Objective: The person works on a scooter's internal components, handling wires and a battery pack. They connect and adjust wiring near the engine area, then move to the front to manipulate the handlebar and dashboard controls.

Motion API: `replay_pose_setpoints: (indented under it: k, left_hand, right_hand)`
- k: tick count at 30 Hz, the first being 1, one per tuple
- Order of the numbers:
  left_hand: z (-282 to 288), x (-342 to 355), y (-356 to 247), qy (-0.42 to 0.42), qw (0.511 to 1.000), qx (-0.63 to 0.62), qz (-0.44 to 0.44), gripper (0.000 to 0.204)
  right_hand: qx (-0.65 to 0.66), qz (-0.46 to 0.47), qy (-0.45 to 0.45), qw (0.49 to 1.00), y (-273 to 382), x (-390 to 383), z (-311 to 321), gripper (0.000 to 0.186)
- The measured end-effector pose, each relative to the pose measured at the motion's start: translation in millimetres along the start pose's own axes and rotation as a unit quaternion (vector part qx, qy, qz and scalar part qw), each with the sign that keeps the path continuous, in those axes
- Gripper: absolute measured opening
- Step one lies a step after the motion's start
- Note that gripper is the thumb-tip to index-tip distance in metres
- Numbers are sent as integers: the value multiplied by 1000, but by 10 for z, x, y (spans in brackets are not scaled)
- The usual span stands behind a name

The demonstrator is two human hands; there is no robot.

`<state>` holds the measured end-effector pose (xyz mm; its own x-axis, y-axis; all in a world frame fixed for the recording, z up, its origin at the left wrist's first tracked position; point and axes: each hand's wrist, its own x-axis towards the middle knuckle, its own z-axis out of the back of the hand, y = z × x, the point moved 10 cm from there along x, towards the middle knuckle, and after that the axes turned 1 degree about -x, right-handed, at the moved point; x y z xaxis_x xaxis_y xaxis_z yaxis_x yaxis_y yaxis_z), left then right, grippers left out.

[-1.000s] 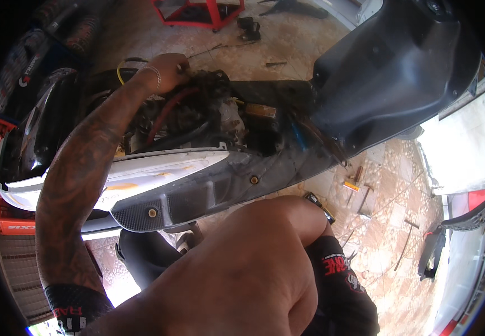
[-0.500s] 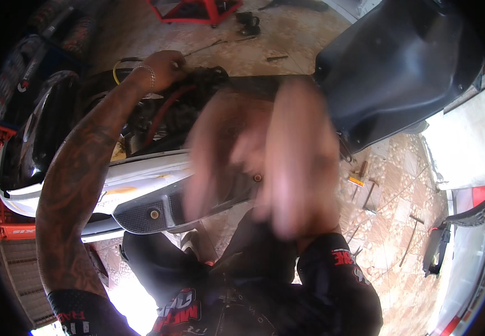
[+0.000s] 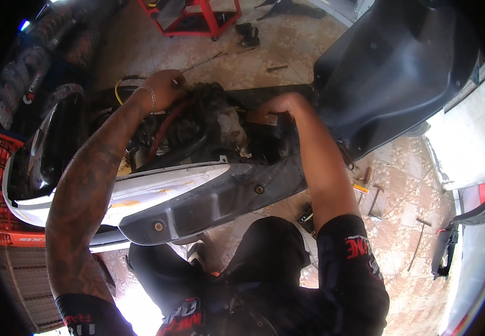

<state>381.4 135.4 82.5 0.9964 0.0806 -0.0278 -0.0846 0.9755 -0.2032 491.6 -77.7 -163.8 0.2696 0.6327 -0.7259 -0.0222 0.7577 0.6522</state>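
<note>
A motor scooter lies across in front of me, its inner parts exposed between a white side panel (image 3: 169, 182) and the far edge. My left hand (image 3: 165, 89) is at the far side of the engine (image 3: 197, 120), fingers curled; what they hold is hidden. Close by run a dark red hose (image 3: 164, 129) and a yellow cable (image 3: 118, 92). Reaching into the dark compartment right of the engine is my right hand (image 3: 281, 105). Its fingers are bent and partly hidden beside a dark block with a pale label (image 3: 273, 119); their grip is unclear.
A large black plastic panel (image 3: 393, 78) rises on the right. The grey footboard (image 3: 197, 210) runs along the near side. On the tiled floor lie a hammer-like tool (image 3: 375, 203) and a long T-shaped tool (image 3: 420, 241). A red cart (image 3: 211, 19) stands at the back.
My right hand, blurred by motion above the footboard and engine, has moved away from me into the compartment. My left hand stays by the engine. The view has shifted slightly.
</note>
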Motion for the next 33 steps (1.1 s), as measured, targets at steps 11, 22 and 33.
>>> replay_pose_setpoints:
  k: [11,22,33]
  left_hand:
    - [24,-18,-27,3,1000,3,-10,34]
    - [-2,43,56,-9,1000,3,-2,37]
    - [13,24,81,15,999,-15,46,35]
  right_hand:
    - [65,99,-68,991,-185,-233,-46,104]
    - [376,476,-177,775,167,-848,102,85]
    - [276,556,-383,684,1146,-893,242,91]
